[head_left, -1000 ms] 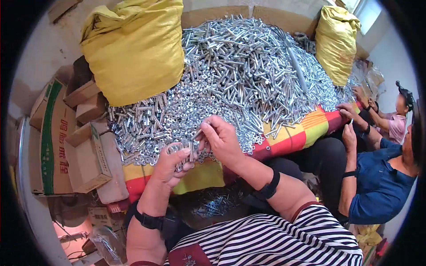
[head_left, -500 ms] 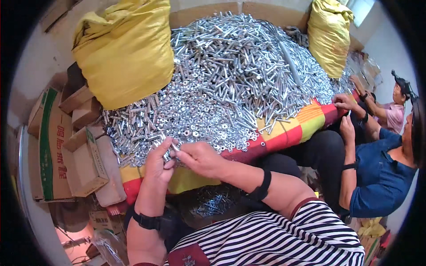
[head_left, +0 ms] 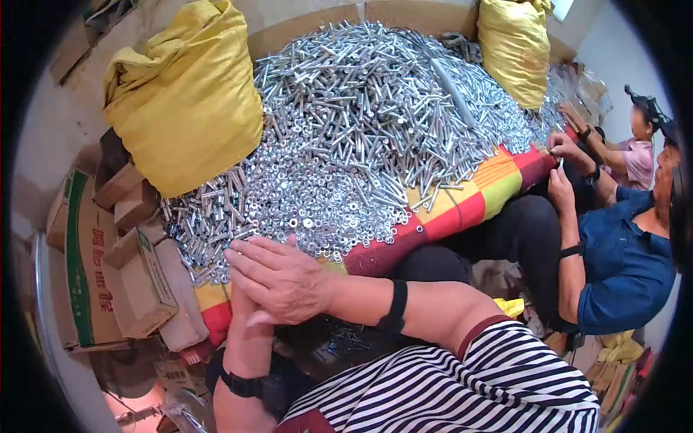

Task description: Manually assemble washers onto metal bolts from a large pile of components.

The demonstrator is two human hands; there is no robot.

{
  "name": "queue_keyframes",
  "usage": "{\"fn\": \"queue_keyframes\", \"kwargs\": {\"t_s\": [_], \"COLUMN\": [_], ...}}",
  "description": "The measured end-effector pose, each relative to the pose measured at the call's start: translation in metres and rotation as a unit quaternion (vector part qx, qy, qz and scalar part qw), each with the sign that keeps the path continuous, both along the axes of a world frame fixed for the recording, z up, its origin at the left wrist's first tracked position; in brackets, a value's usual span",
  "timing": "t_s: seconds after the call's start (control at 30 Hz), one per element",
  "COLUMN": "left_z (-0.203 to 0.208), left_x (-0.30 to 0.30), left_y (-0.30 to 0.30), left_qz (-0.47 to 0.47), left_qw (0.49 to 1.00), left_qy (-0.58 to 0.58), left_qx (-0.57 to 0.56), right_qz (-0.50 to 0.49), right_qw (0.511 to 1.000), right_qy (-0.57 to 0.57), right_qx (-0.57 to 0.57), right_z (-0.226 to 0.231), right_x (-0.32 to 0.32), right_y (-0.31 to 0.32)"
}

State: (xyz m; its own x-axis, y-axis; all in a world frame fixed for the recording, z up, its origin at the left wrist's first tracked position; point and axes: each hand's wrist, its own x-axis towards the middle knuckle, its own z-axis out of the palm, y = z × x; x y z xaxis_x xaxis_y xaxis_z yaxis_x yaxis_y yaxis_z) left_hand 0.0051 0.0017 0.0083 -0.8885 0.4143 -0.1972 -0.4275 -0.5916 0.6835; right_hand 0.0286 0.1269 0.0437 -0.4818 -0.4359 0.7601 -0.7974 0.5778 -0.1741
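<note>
Metal heap (head_left: 332, 126) (landmark): silvery hardware piled high; long bolts (head_left: 390, 86) over its crown, nuts and washers (head_left: 310, 195) down its near slope, short sleeves (head_left: 206, 224) at its left front corner.
Right hand (head_left: 281, 278): mine, laid over the other at the heap's near left edge; back of the hand showing, fingers stretched out nearly side by side, narrow gaps between them.
Left hand (head_left: 243, 310): mine, mostly covered by the right, same edge of the heap; I cannot tell whether its fingers are spread, pressed together or pinching.
Between my palms: hidden; I cannot tell whether any hardware lies there.
Wrists: one dark band (head_left: 395, 307) on my right, another (head_left: 245, 385) on my left.
Checked cloth (head_left: 458, 220): under the heap's near edge; red, yellow and green patches.
Grey tube (head_left: 451, 94): lies on the heap's right slope.
Sacks: large yellow sack (head_left: 188, 108) at the heap's left; smaller yellow sack (head_left: 514, 54) at its far right.
Open carton (head_left: 137, 281): left of the heap, beside a green-striped carton (head_left: 94, 267) farther out.
Co-workers: person in blue (head_left: 621, 267) right of the heap, both hands near its right edge; person in pink (head_left: 635, 162) beyond, one arm toward its far right end.
</note>
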Motion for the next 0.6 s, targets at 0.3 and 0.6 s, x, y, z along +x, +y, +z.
{"fn": "queue_keyframes", "kwargs": {"t_s": [0.3, 0.6], "left_z": [0.010, -0.019], "left_x": [0.033, 0.026], "left_y": [0.017, -0.019], "left_qz": [0.013, -0.075], "left_qw": [0.985, 0.976], "left_qy": [-0.130, -0.177], "left_qx": [0.112, -0.101], "right_qz": [-0.019, -0.249], "right_qw": [0.999, 0.952], "right_qy": [-0.028, -0.178], "right_qx": [-0.035, -0.011], "right_z": [-0.008, -0.021], "right_x": [-0.009, 0.001], "right_y": [-0.004, 0.065]}}
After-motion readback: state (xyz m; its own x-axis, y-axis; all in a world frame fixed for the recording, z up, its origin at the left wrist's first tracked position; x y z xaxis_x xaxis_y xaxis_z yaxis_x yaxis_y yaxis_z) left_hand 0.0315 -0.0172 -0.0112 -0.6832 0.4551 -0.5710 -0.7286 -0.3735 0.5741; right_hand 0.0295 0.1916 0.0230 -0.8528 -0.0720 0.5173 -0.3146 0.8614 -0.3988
